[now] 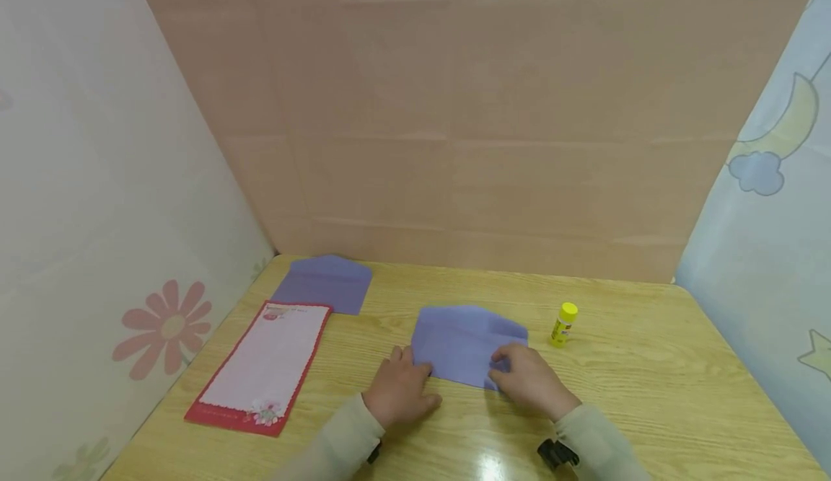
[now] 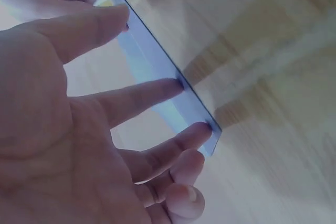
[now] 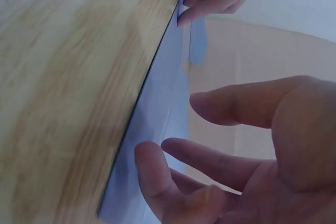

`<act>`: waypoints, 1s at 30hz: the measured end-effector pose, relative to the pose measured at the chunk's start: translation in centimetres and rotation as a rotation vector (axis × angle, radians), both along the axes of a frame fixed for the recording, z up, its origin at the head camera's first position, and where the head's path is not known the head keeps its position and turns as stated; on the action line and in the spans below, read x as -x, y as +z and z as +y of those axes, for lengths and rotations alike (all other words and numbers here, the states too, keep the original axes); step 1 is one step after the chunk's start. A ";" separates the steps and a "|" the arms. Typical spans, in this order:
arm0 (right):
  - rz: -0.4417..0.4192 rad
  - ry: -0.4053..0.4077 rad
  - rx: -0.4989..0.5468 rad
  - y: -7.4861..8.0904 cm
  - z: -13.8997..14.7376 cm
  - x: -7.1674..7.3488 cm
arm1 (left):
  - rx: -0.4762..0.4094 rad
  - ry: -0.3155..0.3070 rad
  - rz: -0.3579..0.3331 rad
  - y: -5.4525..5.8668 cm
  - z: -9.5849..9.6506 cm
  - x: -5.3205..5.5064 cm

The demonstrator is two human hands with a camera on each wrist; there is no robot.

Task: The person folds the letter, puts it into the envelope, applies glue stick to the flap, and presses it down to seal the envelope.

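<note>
A purple paper envelope (image 1: 457,340) lies in the middle of the wooden table, its flap side facing away from me. At its near left corner rests my left hand (image 1: 397,389); the left wrist view shows outstretched fingertips (image 2: 197,136) pressing on the paper near its edge. My right hand (image 1: 529,381) is over the envelope's near right part. In the right wrist view its thumb (image 3: 231,103) stands apart from the loosely bent fingers, and nothing is pinched between them.
To the right of the envelope stands a yellow glue stick (image 1: 563,324), cap on. A second purple envelope (image 1: 327,286) lies at the back left. Nearer on the left is a red-bordered white sheet (image 1: 266,365) with printed flowers. A brown paper-like wall (image 1: 454,142) rises behind the table.
</note>
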State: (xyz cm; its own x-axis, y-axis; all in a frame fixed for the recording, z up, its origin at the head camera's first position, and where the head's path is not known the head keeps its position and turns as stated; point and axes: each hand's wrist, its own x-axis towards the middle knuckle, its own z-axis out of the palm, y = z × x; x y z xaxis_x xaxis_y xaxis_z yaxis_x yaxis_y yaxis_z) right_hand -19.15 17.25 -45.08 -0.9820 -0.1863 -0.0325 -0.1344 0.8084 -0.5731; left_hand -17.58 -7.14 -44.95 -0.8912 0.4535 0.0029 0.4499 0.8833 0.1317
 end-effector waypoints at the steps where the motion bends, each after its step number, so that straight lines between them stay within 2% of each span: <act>1: 0.001 0.000 0.000 0.0 0.1 0.0 | -0.008 -0.003 -0.015 0.1 0.1 -0.1; 5: 0.003 -0.008 0.000 0.0 0.3 0.1 | -0.029 -0.025 -0.070 0.5 0.3 -0.5; 10: 0.027 -0.008 0.027 -0.1 0.5 0.1 | -0.036 -0.041 -0.086 0.7 0.4 -0.8; 15: 0.143 -0.043 0.065 0.3 0.8 0.3 | -0.057 -0.043 -0.089 0.5 0.3 -0.8; 20: 0.340 -0.170 0.102 0.8 1.8 1.1 | -0.072 -0.048 -0.088 0.4 0.3 -0.7; 25: 0.534 -0.340 0.122 1.5 3.5 1.8 | -0.085 -0.036 -0.100 0.3 0.2 -0.5; 28: 0.540 -0.420 0.125 1.8 4.8 2.4 | -0.121 -0.020 -0.093 0.1 0.2 -0.3; 30: 0.496 -0.451 0.123 1.9 5.7 2.7 | -0.147 -0.008 -0.070 -0.1 0.1 -0.1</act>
